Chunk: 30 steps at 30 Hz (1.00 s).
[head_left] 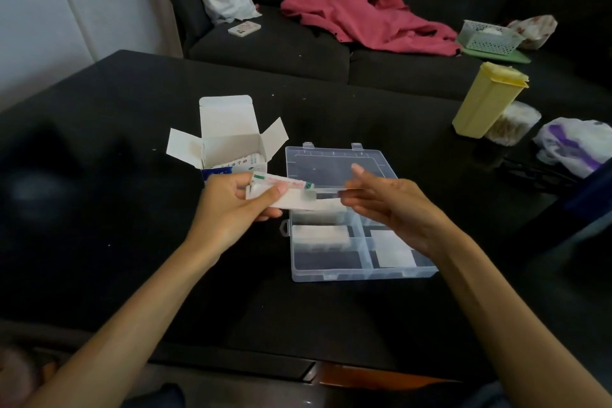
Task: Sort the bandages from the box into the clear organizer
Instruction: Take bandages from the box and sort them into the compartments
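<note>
Head view: left hand pinches a bandage strip over the clear organizer, box at its ten o'clock, while right hand, fingers loosely spread, apparently readies to take it.

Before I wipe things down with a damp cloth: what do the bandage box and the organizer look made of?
The bandage box looks like thin paperboard: matte white inside, creased fold-out flaps, printed blue front, so probably not damp-safe. The organizer looks like hard clear plastic: the dark table shows through it, with glossy edges and moulded latches and dividers.
</note>
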{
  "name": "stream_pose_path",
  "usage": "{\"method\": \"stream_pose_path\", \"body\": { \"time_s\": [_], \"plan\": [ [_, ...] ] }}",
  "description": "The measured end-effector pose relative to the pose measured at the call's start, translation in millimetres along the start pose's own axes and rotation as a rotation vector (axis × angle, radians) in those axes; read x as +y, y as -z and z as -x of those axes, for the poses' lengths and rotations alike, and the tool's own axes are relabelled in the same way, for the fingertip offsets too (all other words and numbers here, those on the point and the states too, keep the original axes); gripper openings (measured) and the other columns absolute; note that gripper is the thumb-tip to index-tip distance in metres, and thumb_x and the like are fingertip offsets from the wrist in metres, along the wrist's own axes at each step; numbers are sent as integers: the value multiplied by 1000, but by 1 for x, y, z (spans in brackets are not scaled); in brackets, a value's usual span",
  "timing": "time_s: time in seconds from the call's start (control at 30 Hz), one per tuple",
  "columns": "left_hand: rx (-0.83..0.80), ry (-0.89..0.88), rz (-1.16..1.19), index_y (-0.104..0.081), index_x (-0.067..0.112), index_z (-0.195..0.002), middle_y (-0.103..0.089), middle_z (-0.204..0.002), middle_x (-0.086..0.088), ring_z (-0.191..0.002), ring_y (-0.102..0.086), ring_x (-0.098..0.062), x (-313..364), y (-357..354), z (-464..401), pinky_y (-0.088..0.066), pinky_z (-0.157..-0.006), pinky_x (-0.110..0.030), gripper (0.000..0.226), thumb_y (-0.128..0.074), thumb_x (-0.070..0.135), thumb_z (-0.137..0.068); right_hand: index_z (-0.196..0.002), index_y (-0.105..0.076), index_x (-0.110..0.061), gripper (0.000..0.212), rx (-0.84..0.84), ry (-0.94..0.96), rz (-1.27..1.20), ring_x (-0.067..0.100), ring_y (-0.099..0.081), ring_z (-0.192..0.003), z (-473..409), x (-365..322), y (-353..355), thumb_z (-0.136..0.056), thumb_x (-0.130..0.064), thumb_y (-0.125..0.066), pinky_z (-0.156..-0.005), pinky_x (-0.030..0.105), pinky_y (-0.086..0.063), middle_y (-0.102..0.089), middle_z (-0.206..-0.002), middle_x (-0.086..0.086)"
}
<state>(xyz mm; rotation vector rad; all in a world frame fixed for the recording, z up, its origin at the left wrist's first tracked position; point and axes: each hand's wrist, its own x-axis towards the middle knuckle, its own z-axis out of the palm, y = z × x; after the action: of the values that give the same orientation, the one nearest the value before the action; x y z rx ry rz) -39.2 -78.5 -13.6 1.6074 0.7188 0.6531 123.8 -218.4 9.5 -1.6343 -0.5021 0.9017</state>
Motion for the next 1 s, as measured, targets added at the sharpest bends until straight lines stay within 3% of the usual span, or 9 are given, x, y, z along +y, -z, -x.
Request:
{"method": "stream_pose_path", "body": {
  "time_s": [0.13,0.3,0.53,0.63,0.87,0.93,1.0],
  "plan": [
    [54,8,20,-68,25,-96,-68,-84,15,-69,-70,-6,0,10,-3,-56,-59,-16,16,-71,22,-81,-85,-69,-17,8,-1,27,252,8,-70,-68,-2,6,5,-79,-21,-70,-57,13,-51,-72,-76,0],
    [64,39,14,-67,22,-102,-68,-88,11,-69,-70,-7,0,11,-3,-57,-61,-18,21,-71,23,-81,-94,-64,-20,16,35,161,503,5,-69,-65,-8,16,-4,-79,-19,-71,-58,12,-53,-71,-77,-2],
    [44,75,18,-68,18,-101,-70,-91,5,-69,-71,-8,-1,8,-4,-57,-62,-19,20,-70,22,-81,-86,-68,-19,8,133,233,520,-2,-65,-57,-13,22,-7,-79,-21,-72,-51,7,-47,-68,-73,-5],
    [43,86,38,-67,20,-99,-69,-90,6,-68,-70,-6,1,7,-3,-57,-62,-18,18,-70,24,-81,-81,-69,-22,6,87,239,590,1,-65,-61,-15,29,-13,-77,-22,-74,-58,10,-51,-69,-75,-6],
    [-29,119,56,-66,23,-99,-70,-87,7,-68,-70,-4,2,2,1,-56,-60,-15,16,-68,24,-83,-92,-74,-26,18,106,386,1024,6,-49,-77,-14,32,-16,-77,-36,-72,-59,12,-35,-54,-85,-11],
    [-63,121,39,-66,24,-95,-71,-83,8,-68,-69,-4,1,0,2,-55,-58,-14,13,-69,24,-83,-95,-70,-28,16,130,404,854,5,-49,-75,-10,22,-16,-83,-37,-66,-59,11,-35,-55,-86,-12],
    [-126,110,6,-66,26,-91,-73,-76,9,-68,-69,-4,2,-4,4,-53,-56,-12,10,-69,22,-82,-93,-67,-28,22,95,275,514,5,-54,-76,-6,12,-20,-86,-46,-56,-62,12,-40,-61,-90,-9]
  ]
}}
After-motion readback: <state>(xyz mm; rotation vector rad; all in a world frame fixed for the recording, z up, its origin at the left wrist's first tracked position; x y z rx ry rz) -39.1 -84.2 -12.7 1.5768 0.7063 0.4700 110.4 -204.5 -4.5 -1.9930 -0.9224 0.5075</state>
